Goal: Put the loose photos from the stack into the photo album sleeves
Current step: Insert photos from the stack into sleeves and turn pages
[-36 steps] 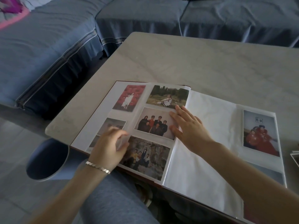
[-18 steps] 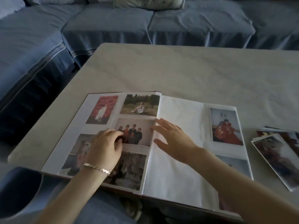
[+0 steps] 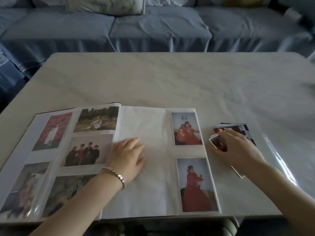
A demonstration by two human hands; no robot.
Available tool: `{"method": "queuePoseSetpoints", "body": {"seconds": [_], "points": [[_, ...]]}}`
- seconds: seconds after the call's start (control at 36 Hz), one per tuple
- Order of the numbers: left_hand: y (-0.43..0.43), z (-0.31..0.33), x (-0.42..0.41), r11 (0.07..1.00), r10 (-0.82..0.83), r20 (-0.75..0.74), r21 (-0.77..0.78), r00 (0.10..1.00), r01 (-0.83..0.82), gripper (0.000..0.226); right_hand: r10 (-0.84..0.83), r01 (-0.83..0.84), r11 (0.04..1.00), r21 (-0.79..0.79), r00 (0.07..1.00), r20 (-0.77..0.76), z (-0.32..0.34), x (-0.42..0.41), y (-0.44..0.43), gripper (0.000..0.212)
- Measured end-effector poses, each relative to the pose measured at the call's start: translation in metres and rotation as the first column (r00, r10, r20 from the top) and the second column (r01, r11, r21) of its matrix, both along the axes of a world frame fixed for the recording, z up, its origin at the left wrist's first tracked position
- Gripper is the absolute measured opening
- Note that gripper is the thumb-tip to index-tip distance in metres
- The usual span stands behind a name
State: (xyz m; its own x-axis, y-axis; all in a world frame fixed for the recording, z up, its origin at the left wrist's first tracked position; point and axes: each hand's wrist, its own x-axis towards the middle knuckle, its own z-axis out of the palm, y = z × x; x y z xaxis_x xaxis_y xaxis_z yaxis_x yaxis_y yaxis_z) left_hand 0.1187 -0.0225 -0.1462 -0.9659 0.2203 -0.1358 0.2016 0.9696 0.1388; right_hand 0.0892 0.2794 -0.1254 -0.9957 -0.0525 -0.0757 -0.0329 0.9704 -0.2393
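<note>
Right of album (image 3: 150, 184), right grip (image 3: 238, 147) pinching top photo (image 3: 219, 144): likely light, glossy, bendable; hold by edges. Left grip (image 3: 127, 155) flat, open.

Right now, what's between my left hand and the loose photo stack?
In the head view, from the left hand: bare white album page, then the column of two sleeved photos, then a strip of table. The right hand rests on the stack.

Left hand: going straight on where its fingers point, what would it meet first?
The left hand would cross blank album page, then its far edge and bare table, likely passing left of the upper red photo.
</note>
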Motion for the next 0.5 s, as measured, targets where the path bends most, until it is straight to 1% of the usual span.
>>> {"method": "queuePoseSetpoints", "body": {"seconds": [0.06, 0.11, 0.14, 0.19, 0.28, 0.39, 0.42, 0.5], "points": [[0.001, -0.001, 0.001, 1.0, -0.005, 0.0, 0.003, 1.0, 0.005, 0.049, -0.014, 0.011, 0.997, 0.071, 0.999, 0.042, -0.003, 0.003, 0.01, 0.046], [0.002, -0.001, 0.001, 0.999, -0.001, -0.006, 0.038, 1.0, 0.001, 0.048, -0.025, 0.004, 0.984, 0.18, 0.993, 0.116, -0.006, 0.004, 0.018, 0.052], [0.002, -0.001, 0.001, 0.998, 0.006, -0.008, 0.058, 1.0, -0.006, 0.047, -0.019, -0.014, 0.975, 0.223, 0.989, 0.144, -0.008, 0.004, 0.021, 0.051], [0.003, 0.0, 0.0, 0.998, 0.019, -0.009, 0.067, 1.0, -0.019, 0.046, 0.009, -0.05, 0.967, 0.251, 0.987, 0.162, -0.01, 0.004, 0.025, 0.044], [0.002, -0.002, -0.001, 0.998, 0.025, -0.011, 0.049, 1.0, -0.024, 0.046, 0.042, -0.082, 0.976, 0.202, 0.98, 0.195, -0.01, 0.004, 0.033, 0.035], [0.005, -0.001, -0.003, 0.996, 0.058, -0.017, 0.063, 0.998, -0.056, 0.042, 0.052, -0.08, 0.991, 0.109, 0.971, 0.235, -0.004, 0.005, 0.041, 0.04], [0.006, 0.0, -0.004, 0.995, 0.068, -0.016, 0.069, 0.998, -0.067, 0.041, 0.06, -0.086, 0.991, 0.101, 0.969, 0.241, -0.004, 0.005, 0.042, 0.038], [0.009, 0.001, -0.005, 0.991, 0.099, -0.016, 0.094, 0.995, -0.097, 0.037, 0.099, -0.117, 0.991, 0.07, 0.97, 0.222, -0.007, 0.006, 0.047, 0.023]]}}
